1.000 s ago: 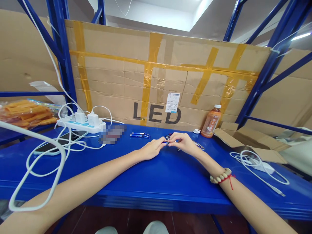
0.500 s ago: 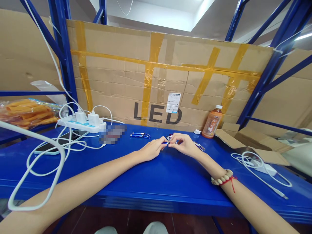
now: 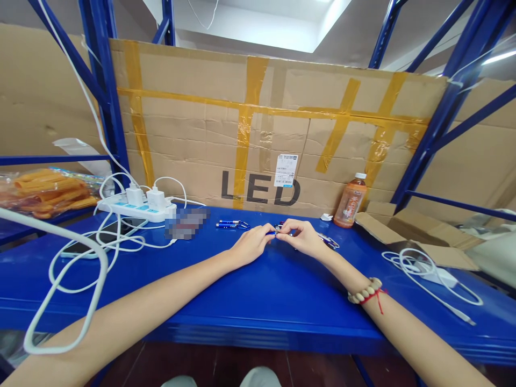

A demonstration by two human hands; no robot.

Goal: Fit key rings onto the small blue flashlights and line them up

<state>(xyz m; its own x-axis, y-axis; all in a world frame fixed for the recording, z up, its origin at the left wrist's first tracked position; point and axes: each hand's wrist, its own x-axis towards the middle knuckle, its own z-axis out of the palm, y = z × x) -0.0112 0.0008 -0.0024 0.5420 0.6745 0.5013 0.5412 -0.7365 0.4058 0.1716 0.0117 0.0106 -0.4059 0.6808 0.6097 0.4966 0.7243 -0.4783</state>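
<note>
My left hand [image 3: 250, 244] is closed, its thumb and fingertips pinching a small blue metal tube [image 3: 271, 233] above the middle of the blue table. From the other side my right hand [image 3: 303, 236] pinches the tube's end between thumb and index finger. Much of the tube is hidden by the fingers. Left of the hands lie slim blue metal tubes with clips [image 3: 233, 224]. Behind and beside my right hand, more small blue and silver pieces with metal rings [image 3: 329, 241] show in part.
A white power strip [image 3: 135, 208] with chargers, looped white cables and a phone [image 3: 105, 236] occupy the left. On the right are a drink bottle [image 3: 350, 201], an open carton [image 3: 419, 231] and a coiled white cable [image 3: 433, 279]. A cardboard sheet [image 3: 181, 145] closes off the back.
Both hands stay close together at the same spot; the right fingers have shifted slightly at the tube's end. The camera view has moved a little.
</note>
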